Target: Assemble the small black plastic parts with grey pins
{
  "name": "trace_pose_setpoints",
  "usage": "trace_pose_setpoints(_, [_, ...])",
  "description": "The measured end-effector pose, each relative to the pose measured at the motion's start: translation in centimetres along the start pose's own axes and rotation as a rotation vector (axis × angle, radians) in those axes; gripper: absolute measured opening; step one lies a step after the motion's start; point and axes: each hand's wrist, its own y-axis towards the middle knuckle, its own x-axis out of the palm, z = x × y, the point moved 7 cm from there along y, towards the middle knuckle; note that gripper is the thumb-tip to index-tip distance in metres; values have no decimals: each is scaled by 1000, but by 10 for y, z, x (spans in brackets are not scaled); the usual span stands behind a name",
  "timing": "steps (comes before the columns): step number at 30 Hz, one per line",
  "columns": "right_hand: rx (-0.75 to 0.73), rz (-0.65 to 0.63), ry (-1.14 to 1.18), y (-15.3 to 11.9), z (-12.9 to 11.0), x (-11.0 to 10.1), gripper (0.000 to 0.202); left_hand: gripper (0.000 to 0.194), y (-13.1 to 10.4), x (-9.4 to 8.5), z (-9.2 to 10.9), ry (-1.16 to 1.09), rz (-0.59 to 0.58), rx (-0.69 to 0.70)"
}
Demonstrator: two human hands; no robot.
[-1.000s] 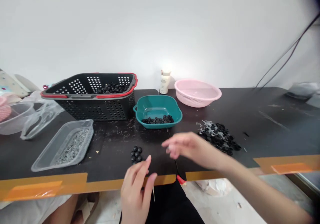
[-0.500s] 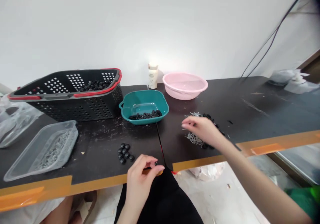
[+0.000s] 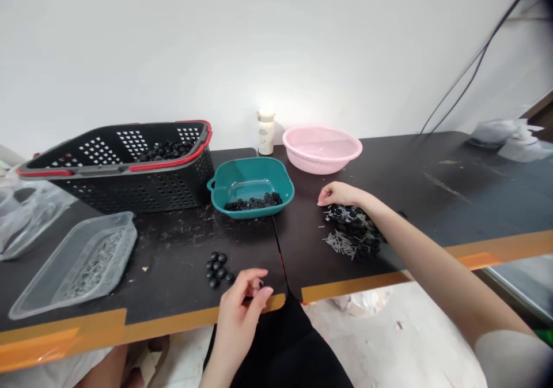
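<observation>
My left hand (image 3: pixel 241 302) hovers by the table's front edge, its fingers curled and closed around a small black part (image 3: pixel 261 285) that shows between thumb and index finger. Close to its left, several glossy round black caps (image 3: pixel 219 269) lie in a loose cluster. At the far side of a heap of thin silver pins (image 3: pixel 341 244), my right hand (image 3: pixel 337 194) has its fingertips pinched together low over the tabletop. What sits in that pinch, if anything, is too small to make out. Small black parts (image 3: pixel 367 239) are mixed with the pins beneath my right forearm.
A teal basin (image 3: pixel 248 174) holding black pieces stands mid-table, with a pink basket (image 3: pixel 322 162) and a white bottle (image 3: pixel 266 133) behind. At left are a black basket (image 3: pixel 142 195) and a clear tray (image 3: pixel 71 241) of pins. Orange tape (image 3: pixel 173 323) lines the front edge.
My right hand has shifted farther back, from above the pins to their far edge, with its fingertips drawn down. My left hand stays near the front edge, turned slightly.
</observation>
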Motion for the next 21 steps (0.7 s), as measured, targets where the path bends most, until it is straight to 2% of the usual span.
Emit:
trace_pose_setpoints(2, [-15,8,27,2,0,-1,19,21,-1,2,3,-11,-49,13])
trace_pose_setpoints(4, [-39,31,68,1,-3,-3,18,38,-2,2,7,-36,-51,12])
trace_pose_setpoints(7, [-85,106,167,-7,-14,-6,22,57,-3,-1,12,-133,28,-16])
trace_pose_setpoints(9, [-122,171,266,-20,-28,-8,26,56,-4,-2,13,-247,62,-60])
trace_pose_setpoints(12, [-186,211,424,-52,-60,2,35,43,-4,0,12,-444,58,-133])
trace_pose_setpoints(15, [-259,187,578,-96,-103,22,36,34,-4,1,17,-611,36,-120])
trace_pose_setpoints(18, [-355,110,923,-138,-147,44,24,32,-4,-1,22,-738,37,-87])
trace_pose_setpoints(21, [-459,164,1042,-167,-178,52,15,29,-6,-2,27,-785,46,-50])
